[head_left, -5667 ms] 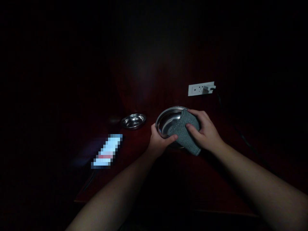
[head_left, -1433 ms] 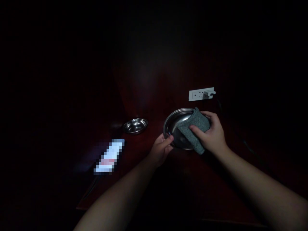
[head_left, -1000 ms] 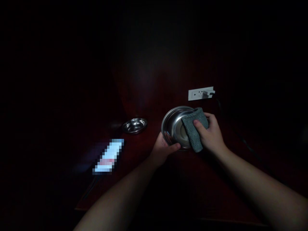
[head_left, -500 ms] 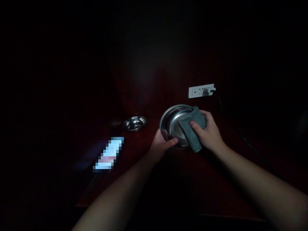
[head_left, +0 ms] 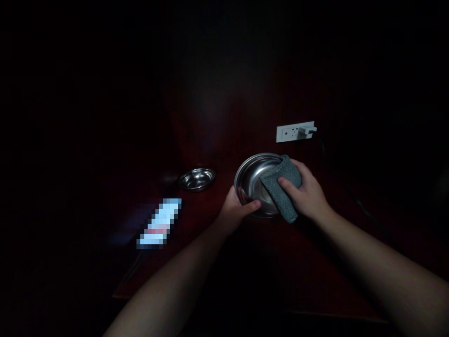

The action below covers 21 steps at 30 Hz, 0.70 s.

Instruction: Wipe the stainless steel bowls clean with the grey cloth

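In the dim light I hold a round steel dish tilted above a dark red table. My left hand grips its near-left rim, thumb over the edge. My right hand is closed on a folded grey cloth, which is pressed against the dish's right inner side and wraps over the rim.
A smaller steel bowl sits on the table to the left. A lit, blurred-out screen lies nearer the left front edge. A white power strip with a plug and a dark cable lies beyond the dish.
The cloth has slid about inside the dish while my left hand shifted its hold on the rim. The dish stays in about the same place.
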Available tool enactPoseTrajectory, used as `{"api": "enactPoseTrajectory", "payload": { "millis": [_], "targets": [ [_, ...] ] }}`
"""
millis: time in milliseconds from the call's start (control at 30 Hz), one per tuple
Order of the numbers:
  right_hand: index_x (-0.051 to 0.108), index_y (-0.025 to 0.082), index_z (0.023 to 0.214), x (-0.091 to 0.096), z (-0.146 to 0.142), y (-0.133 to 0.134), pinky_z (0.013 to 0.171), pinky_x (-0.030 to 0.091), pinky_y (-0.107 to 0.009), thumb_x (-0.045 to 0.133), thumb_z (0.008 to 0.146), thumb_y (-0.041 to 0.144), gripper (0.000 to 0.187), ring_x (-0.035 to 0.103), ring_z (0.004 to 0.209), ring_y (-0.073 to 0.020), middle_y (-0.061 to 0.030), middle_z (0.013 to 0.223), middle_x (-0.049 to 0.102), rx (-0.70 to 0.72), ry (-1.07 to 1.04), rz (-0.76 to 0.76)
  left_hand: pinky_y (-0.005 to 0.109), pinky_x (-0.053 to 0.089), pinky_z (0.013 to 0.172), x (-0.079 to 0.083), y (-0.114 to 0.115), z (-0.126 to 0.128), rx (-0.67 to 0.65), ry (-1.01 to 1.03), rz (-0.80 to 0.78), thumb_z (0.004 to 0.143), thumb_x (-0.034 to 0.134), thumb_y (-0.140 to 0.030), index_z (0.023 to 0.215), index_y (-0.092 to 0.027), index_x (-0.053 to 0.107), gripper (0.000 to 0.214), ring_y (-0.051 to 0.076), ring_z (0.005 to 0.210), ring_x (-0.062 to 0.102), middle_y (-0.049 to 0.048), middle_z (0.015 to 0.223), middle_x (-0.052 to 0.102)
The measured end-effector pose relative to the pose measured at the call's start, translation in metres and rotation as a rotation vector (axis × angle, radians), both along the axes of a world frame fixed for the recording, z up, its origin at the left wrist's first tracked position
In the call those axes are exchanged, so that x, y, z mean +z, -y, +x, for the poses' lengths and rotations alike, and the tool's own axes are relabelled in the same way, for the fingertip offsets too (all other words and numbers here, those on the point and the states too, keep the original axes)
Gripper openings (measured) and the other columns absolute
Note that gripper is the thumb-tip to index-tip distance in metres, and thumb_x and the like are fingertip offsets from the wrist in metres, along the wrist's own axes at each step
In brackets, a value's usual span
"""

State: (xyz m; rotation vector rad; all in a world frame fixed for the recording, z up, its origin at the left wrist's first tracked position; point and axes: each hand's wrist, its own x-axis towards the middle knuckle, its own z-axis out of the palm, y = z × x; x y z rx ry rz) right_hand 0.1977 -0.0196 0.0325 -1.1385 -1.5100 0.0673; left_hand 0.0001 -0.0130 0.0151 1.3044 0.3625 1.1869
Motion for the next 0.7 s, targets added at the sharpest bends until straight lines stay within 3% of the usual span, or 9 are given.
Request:
{"api": "enactPoseTrajectory", "payload": {
  "millis": [700],
  "targets": [
    [0.050,0.022,0.129,0.0100,0.0001,0.0093,0.095,0.043,-0.048,0.063,0.076,0.046,0.060,0.054,0.108,-0.0284,-0.0107,0.119,0.055,0.035,0.165,0.089,0.046,0.043,0.097,0.0047,0.0004,-0.0045,0.053,-0.063,0.059,0.064,0.077,-0.022,0.121,-0.018,0.048,0.064,0.029,0.113,0.057,0.0123,0.122,0.061]
  ]
}}
